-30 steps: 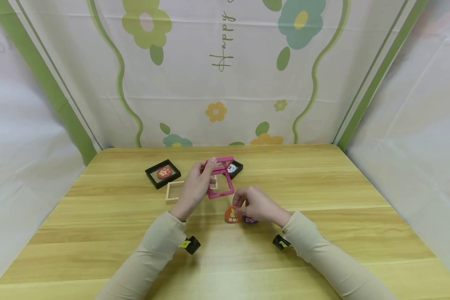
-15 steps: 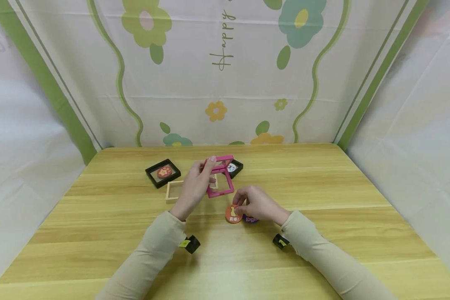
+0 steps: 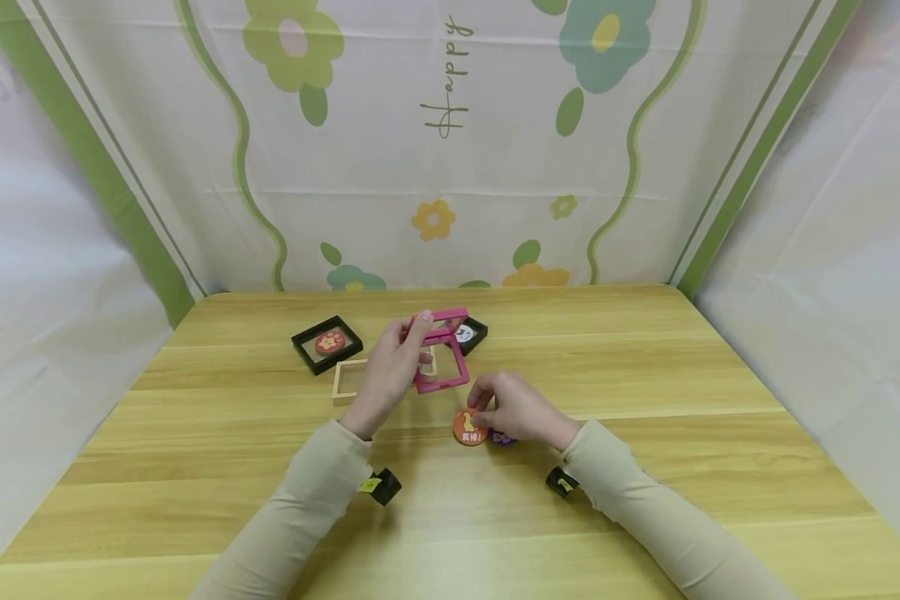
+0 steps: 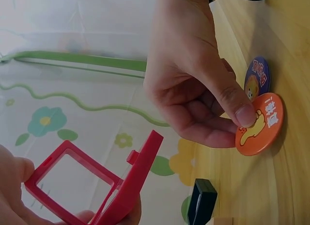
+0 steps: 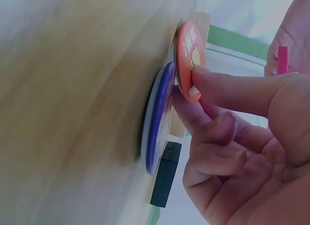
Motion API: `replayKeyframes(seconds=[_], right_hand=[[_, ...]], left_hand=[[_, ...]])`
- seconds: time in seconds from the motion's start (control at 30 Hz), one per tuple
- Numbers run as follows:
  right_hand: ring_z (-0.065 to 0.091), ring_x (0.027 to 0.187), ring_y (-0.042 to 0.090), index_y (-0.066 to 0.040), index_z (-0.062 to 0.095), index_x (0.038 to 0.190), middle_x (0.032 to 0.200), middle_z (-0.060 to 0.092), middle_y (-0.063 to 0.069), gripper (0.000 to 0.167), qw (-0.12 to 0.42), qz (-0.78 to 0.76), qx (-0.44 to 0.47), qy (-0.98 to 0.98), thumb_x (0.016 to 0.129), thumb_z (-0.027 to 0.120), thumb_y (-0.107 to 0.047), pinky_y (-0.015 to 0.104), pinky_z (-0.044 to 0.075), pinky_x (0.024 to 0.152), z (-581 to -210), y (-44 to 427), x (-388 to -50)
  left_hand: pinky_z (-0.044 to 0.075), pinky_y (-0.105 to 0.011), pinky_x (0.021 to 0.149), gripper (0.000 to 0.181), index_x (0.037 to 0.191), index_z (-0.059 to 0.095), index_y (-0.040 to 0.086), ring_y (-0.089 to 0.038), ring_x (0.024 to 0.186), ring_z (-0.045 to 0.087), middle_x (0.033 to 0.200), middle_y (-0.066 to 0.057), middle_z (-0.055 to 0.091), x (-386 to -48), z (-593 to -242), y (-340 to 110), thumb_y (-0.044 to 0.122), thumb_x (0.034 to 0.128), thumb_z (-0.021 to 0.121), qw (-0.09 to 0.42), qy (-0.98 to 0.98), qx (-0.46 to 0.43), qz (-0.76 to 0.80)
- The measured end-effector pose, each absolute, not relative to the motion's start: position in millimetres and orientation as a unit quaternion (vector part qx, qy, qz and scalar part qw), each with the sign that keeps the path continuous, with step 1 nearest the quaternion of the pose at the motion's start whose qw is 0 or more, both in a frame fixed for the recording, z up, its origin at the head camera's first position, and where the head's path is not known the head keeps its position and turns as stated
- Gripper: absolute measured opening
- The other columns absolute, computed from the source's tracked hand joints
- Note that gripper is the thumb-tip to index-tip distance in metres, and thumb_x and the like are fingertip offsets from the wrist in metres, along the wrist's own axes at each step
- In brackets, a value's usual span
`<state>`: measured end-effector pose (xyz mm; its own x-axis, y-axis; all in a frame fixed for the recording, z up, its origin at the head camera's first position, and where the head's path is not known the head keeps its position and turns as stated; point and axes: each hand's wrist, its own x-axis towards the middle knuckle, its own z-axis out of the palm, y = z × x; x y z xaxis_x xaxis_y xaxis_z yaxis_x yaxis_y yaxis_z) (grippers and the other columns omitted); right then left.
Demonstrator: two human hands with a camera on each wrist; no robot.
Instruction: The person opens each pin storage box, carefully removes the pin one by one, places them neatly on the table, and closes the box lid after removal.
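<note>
My left hand [image 3: 392,371] holds a pink hinged display frame [image 3: 461,364], its two halves folded apart and clear film inside. Between thumb and fingers, my right hand [image 3: 513,408] pinches the edge of an orange round badge [image 4: 261,133] with a yellow figure and white lettering. Beneath and beside that hand lies a purple-blue round badge [image 4: 258,75] on the table, partly covered in the head view. In the right wrist view the orange badge [image 5: 186,50] is tilted, one edge lifted beside the purple badge [image 5: 159,118].
A black frame [image 3: 319,364] with a red badge [image 3: 330,341] lies at the back left. Another black frame [image 3: 480,337] with a white badge [image 3: 464,333] sits behind the pink one. A cream frame [image 3: 337,385] lies partly under my left hand. Fabric walls enclose the wooden table [image 3: 645,375].
The orange badge has tipped up slightly and shifted a little to the right in my right hand's pinch. My left hand and the pink frame stay about where they were.
</note>
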<state>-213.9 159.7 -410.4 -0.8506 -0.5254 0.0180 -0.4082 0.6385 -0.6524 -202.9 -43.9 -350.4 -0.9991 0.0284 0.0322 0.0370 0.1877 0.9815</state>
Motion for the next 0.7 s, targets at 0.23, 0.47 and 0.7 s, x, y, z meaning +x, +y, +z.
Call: replayKeyframes(seconds=[0.23,0.47,0.7], right_hand=[[0.061,0.077,0.013,-0.008,0.069,0.091,0.081,0.065,-0.007,0.014,0.078,-0.330,-0.253,0.906,0.083,0.080,-0.008,0.036,0.050,0.074,-411.3,161.3,-214.7],[0.062,0.076,0.014,-0.007,0.069,0.092,0.080,0.066,-0.007,0.014,0.080,-0.334,-0.263,0.902,0.083,0.080,-0.008,0.035,0.050,0.073,-407.3,161.5,-214.4],[0.062,0.077,0.016,-0.004,0.069,0.093,0.080,0.065,-0.006,0.015,0.074,-0.331,-0.264,0.903,0.083,0.079,-0.006,0.034,0.051,0.071,-401.7,161.8,-213.6]], left_hand=[[0.057,-0.038,0.069,0.063,0.127,0.052,0.006,-0.029,0.093,0.063,0.118,-0.011,0.060,-203.4,-350.4,-42.6,0.061,0.0961,0.048,0.008,-0.774,-0.020,-0.633],[0.057,-0.037,0.069,0.065,0.129,0.051,0.007,-0.025,0.091,0.062,0.117,-0.012,0.059,-202.0,-348.5,-43.2,0.063,0.0955,0.048,0.003,-0.774,-0.015,-0.633],[0.057,-0.037,0.069,0.065,0.128,0.052,0.007,-0.028,0.094,0.063,0.119,-0.012,0.059,-202.5,-348.0,-44.6,0.062,0.0959,0.048,0.008,-0.774,-0.021,-0.633]])
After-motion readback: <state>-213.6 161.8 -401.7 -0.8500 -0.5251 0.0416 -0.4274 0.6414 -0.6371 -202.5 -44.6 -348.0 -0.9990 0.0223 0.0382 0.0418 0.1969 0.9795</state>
